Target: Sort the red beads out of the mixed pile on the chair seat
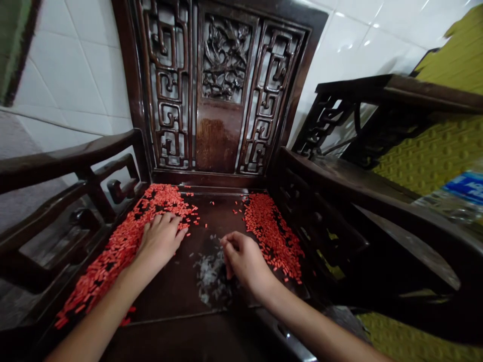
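Red pellets (113, 266) lie in two long drifts on the dark wood seat (169, 296) of a carved chair, one down the L side, one down the R, w/ a few strays btwn. L hand (160, 241) rests on the L drift, fingers spread, palm down. R hand (243, 259) is well apart from it, fingers curled, tips down just beside a pale pile of translucent bits (211, 276) btwn the drifts; can't tell if it's pinching anything. Chair back (222, 60) has fretwork panels & a carved relief, w/ lattice armrests (56, 161) on both sides. White tiled wall (64, 75) behind, yellow-green studded mat (433, 151) to the R, plus a blurry plastic bottle w/ blue label (458, 193) at the R edge.
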### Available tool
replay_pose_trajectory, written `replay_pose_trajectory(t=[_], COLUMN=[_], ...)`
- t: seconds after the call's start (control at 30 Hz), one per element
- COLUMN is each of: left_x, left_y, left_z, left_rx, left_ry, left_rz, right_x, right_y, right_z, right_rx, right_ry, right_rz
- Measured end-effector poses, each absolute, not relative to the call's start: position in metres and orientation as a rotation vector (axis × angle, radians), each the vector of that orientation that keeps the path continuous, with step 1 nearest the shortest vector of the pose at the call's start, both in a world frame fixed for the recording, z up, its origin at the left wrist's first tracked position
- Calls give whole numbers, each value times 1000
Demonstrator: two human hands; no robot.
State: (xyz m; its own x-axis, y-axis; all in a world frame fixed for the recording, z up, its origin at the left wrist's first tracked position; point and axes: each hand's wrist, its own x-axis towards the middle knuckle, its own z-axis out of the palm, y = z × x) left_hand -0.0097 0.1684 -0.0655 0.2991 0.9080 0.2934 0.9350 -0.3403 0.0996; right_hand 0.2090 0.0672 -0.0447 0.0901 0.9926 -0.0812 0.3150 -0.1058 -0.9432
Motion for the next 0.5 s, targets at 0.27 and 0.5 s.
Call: replay_pose_trajectory(t=[0.27,0.5], left_x=[-10,-5], left_y=[172,173], left_z=[-59,-59], left_rx=[-2544,-2576], left_ry=[-1811,-1855], left_rz=[-362,-736], right_x=[207,216], right_y=[63,57], right_z=[-46,-39], right_rx=[-1537,-1487], right_ry=[-1310,-1293], right_rz=[1121,1139])
